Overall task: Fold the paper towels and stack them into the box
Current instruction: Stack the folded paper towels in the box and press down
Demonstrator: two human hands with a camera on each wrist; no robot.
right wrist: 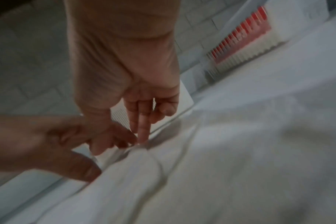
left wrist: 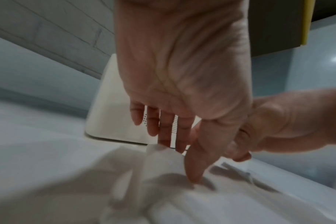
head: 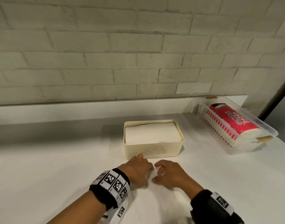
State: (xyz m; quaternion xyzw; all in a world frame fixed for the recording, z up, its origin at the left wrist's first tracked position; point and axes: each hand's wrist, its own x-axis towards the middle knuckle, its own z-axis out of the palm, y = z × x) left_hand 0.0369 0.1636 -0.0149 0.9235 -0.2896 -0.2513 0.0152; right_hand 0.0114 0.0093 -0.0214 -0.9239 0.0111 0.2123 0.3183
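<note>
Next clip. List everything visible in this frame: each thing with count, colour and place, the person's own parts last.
box: one, cream, on the table ahead of the hands, perforated patch on its near wall.
folded paper towels: a stack, white, inside the box; count unclear.
loose paper towel: one, white, crumpled on the table under the hands.
basket: one, clear plastic, far right on the table.
paper towel roll: one, red wrapper, lying in the basket.
table: one, white.
brick wall: white, behind the table.
left hand: pinching the loose towel.
right hand: fingers curled at the towel's edge.
</note>
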